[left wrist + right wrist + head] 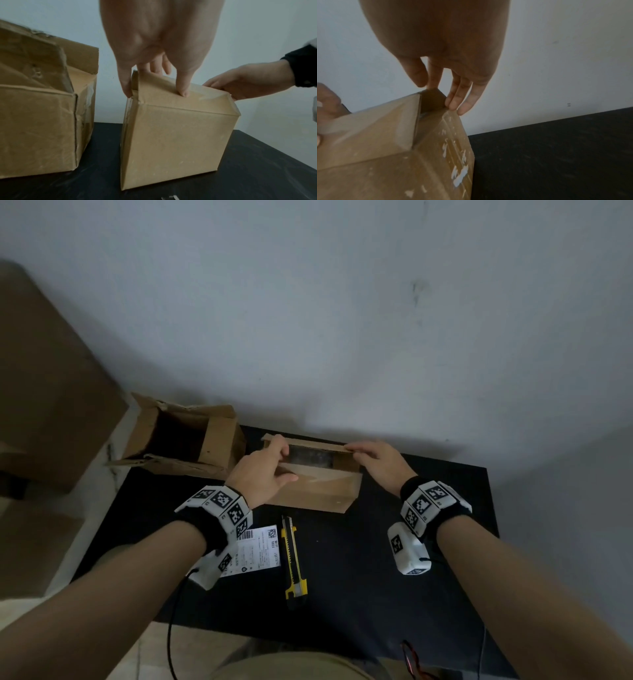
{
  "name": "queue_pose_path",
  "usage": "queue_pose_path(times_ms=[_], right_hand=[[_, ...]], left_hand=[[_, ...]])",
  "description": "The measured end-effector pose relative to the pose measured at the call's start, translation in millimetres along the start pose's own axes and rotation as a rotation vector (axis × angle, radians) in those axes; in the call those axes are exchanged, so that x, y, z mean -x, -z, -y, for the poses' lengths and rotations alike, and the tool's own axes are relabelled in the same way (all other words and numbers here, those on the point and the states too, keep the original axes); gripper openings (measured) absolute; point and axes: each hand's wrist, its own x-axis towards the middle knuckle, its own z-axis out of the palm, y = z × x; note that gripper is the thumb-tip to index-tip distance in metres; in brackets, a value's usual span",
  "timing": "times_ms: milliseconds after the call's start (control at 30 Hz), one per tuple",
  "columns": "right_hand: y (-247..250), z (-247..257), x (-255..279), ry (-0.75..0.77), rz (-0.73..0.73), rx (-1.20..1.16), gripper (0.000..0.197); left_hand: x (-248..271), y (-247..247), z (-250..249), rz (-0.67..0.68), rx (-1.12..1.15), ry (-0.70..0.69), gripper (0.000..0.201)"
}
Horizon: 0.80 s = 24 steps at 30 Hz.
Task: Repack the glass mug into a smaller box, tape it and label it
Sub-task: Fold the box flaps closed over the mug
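Pinched the box flaps at one end with the left hand, touched the other with the right hand, fingers straight, box lengthwise between them.

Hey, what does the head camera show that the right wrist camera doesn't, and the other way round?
Head only: a yellow-and-black utility knife, a white printed shipping label and a larger torn, open cardboard box at the left.

Right wrist only: white scraps stuck on the right side wall of the small brown cardboard box.

Both: that small box on the black table, the left hand gripping its near flap, and the right hand with fingertips touching its top.
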Motion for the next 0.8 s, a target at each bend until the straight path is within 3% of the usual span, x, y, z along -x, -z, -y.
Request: queue_pose_path(times_ms=[133,233,400,500,633,800], right_hand=[[-4.6,6.2,13.3,-0.039,0.102,0.042,0.055],[-11.8,2.2,17.6,0.004,0.099,0.158,0.065],[-24.6,1.4,20.3,0.110,-0.014,0.327,0.059],[-37.4,7.6,21.7,0.232,-0.061,0.456,0.059],[-49.3,7.2,20.8,0.310,-0.002,0.598,0.076],[-49.3,1.5,16.2,0.326,0.047,0.675,0.072]], left_hand=[[1.2,-2.4,0.1,-0.037,0.055,-0.022,0.073],[1.3,-5.0,3.5,-0.038,-0.136,-0.044,0.055],[-1.5,-13.7,13.7,-0.090,-0.288,-0.126,0.036],[-7.4,-16.5,17.0,0.017,-0.206,-0.141,0.041],[-13.8,-17.5,23.2,0.190,-0.326,-0.130,0.052],[-13.8,-15.3,23.0,0.218,-0.423,-0.146,0.065]])
